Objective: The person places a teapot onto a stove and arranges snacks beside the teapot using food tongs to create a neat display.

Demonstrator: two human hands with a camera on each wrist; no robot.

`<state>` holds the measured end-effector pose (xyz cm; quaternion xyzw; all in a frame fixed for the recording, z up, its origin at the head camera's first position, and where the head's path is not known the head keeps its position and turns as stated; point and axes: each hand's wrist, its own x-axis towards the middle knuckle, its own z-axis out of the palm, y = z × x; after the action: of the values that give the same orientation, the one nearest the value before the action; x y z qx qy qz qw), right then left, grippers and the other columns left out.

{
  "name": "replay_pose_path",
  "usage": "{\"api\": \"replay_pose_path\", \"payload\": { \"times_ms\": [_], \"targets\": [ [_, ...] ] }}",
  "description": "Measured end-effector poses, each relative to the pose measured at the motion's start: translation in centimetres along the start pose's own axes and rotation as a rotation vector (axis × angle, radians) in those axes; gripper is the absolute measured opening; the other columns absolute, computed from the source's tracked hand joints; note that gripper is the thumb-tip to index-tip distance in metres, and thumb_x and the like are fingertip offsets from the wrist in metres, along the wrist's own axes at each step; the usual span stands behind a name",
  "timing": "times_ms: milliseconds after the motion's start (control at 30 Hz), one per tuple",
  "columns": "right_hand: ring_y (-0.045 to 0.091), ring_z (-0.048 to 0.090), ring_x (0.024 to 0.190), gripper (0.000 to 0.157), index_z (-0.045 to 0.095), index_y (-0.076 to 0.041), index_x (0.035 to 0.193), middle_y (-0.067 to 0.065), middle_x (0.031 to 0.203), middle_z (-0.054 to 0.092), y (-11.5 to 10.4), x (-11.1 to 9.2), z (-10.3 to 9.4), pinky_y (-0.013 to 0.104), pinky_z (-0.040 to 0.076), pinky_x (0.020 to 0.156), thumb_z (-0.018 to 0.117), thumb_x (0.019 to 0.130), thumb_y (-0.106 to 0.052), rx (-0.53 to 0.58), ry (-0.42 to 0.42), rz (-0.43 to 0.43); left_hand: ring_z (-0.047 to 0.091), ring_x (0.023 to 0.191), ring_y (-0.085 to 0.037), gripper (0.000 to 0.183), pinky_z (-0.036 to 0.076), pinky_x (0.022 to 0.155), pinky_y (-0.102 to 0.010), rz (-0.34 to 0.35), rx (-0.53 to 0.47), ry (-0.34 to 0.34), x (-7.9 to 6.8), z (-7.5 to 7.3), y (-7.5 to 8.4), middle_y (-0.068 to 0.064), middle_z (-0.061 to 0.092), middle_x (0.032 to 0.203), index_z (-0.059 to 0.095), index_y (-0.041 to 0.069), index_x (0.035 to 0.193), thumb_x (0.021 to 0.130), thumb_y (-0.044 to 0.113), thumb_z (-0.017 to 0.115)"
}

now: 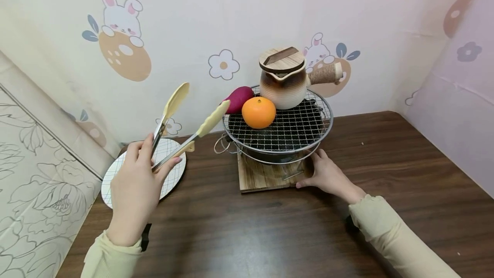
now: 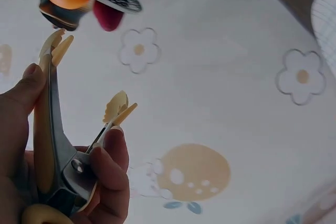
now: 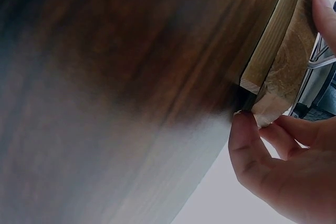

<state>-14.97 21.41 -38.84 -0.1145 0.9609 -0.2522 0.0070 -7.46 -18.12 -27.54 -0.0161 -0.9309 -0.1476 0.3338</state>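
In the head view my left hand point(image 1: 135, 181) grips a pair of tongs point(image 1: 210, 120) with cream scalloped tips, their arms spread apart. The tips point toward the round wire grill point(image 1: 293, 136), with one near a purple vegetable point(image 1: 240, 97). Beside that sit an orange point(image 1: 259, 113) and a brown-and-cream clay pot point(image 1: 281, 91) with a wooden lid and a rope-wrapped handle. The grill stands on a wooden board point(image 1: 252, 178). My right hand point(image 1: 328, 173) holds the board's right front corner; the right wrist view shows fingers and thumb at the board's edge point(image 3: 286, 56).
A white plate point(image 1: 175, 181) with a grid pattern lies at the left, partly behind my left hand. Wire loops point(image 1: 222, 144) stick out from the grill's left side. The dark wooden table point(image 1: 216, 226) meets a patterned wall covering point(image 1: 185, 20) at the back.
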Motion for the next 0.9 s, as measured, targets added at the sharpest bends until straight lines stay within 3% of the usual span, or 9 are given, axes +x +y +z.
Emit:
{"api": "replay_pose_path", "payload": {
  "times_ms": [100,300,433,733,900],
  "targets": [
    [0.050,0.049,0.119,0.118,0.026,0.009,0.147,0.036,0.144,0.030,0.1,0.0,0.1,0.056,0.047,0.090,0.087,0.063,-0.047,-0.001,-0.003,0.002,0.063,0.066,-0.034,0.075,0.038,0.041,-0.041,-0.042,0.024,-0.020,-0.5,0.1,-1.5,-0.015,0.058,0.114,0.051,0.004,0.138,0.077,0.039,0.078],
    [0.050,0.051,0.116,0.117,0.027,0.008,0.147,0.035,0.141,0.032,0.1,0.0,0.1,0.056,0.048,0.089,0.087,0.063,-0.046,-0.010,0.003,0.001,0.064,0.078,-0.041,0.074,0.042,0.050,-0.055,-0.124,0.059,-0.075,-1.4,0.1,-3.8,-0.018,0.056,0.121,0.048,0.006,0.140,0.081,0.042,0.074],
    [0.049,0.052,0.114,0.116,0.027,0.008,0.147,0.035,0.141,0.032,0.0,0.0,0.0,0.056,0.048,0.089,0.087,0.063,-0.046,-0.011,0.004,0.000,0.063,0.074,-0.041,0.075,0.040,0.046,-0.051,-0.169,0.085,-0.128,-1.9,0.0,-5.3,-0.020,0.054,0.121,0.045,0.006,0.142,0.084,0.046,0.070],
    [0.050,0.051,0.116,0.116,0.027,0.008,0.147,0.036,0.142,0.032,0.1,0.0,0.0,0.056,0.048,0.090,0.087,0.063,-0.046,-0.008,0.007,-0.005,0.061,0.082,-0.047,0.081,0.036,0.044,-0.042,-0.278,0.136,-0.279,-3.1,-0.1,-7.7,-0.022,0.048,0.125,0.036,0.004,0.147,0.090,0.058,0.056],
    [0.050,0.049,0.119,0.118,0.025,0.007,0.148,0.036,0.145,0.029,0.2,0.1,0.1,0.056,0.047,0.091,0.087,0.063,-0.046,-0.005,0.005,-0.007,0.059,0.086,-0.049,0.083,0.038,0.046,-0.046,-0.318,0.158,-0.307,-3.9,0.3,-9.2,-0.025,0.047,0.126,0.035,0.002,0.147,0.091,0.059,0.053]
  ]
}}
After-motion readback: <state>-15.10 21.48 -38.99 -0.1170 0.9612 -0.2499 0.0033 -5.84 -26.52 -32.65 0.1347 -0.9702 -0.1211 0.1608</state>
